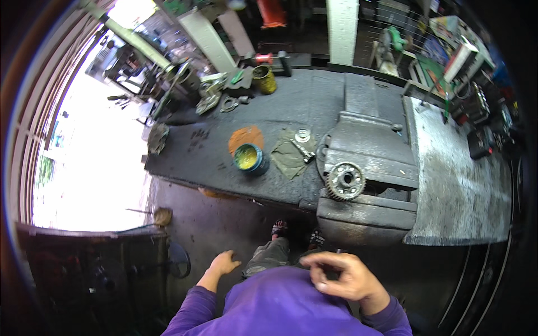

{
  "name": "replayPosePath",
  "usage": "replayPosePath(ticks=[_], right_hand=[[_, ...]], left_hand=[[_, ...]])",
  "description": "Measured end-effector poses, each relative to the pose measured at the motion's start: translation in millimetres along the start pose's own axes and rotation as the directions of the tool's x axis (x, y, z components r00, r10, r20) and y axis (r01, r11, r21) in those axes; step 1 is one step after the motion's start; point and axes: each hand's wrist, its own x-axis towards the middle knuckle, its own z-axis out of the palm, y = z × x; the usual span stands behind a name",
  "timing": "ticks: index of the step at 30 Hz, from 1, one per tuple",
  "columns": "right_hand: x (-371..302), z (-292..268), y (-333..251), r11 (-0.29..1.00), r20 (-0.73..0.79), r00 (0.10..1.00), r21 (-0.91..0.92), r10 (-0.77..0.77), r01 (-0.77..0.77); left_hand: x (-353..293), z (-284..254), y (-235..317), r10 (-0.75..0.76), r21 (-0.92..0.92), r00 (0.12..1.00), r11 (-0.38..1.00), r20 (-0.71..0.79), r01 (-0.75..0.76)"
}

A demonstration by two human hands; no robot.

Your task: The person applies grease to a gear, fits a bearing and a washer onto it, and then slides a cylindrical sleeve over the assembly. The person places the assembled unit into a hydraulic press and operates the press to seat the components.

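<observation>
My left hand (226,263) hangs low beside my leg, fingers loosely apart and holding nothing I can see. In front of my body, my right hand (350,278) is raised with its fingers bent and a gap between them and the thumb; nothing shows in it. Nearest to the right hand, a round toothed gear (346,181) with a central bore lies on the jaws of a large bench vise (370,151). To its left, a small metal shaft-like part (302,150) and a metal ring (302,135) rest on a dark green cloth (288,159).
A blue tub of yellow grease (250,159) stands against an orange cloth (246,137) on the dark workbench (196,157). Farther back are a yellow-stained can (264,80) and metal parts (208,102). A metal-topped surface (454,173) adjoins the vise at right.
</observation>
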Motion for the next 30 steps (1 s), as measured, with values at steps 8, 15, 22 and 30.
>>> replayPosePath(ticks=[8, 15, 22, 30], right_hand=[[134.5, 82.2, 79.0, 0.61, -0.099, 0.991, -0.792, -0.093, -0.021], [231.4, 63.5, 139.0, 0.701, -0.569, 0.727, -0.692, -0.383, -0.173], [295.2, 12.2, 174.6, 0.647, -0.626, 0.655, -0.715, -0.424, -0.265], [328.7, -25.1, 208.7, 0.204, -0.358, 0.742, -0.933, -0.567, -0.295]], left_hand=[[-131.5, 213.5, -147.6, -0.719, -0.691, 0.618, 0.269, 0.319, 0.671], [-135.6, 255.5, -127.2, -0.496, -0.917, 0.865, 0.377, -0.078, 0.133], [-198.7, 326.7, -163.1, -0.734, -0.991, 0.668, -0.046, 0.119, 0.126], [-254.8, 392.2, -95.4, -0.714, -0.813, 0.398, -0.552, 0.576, 0.187]])
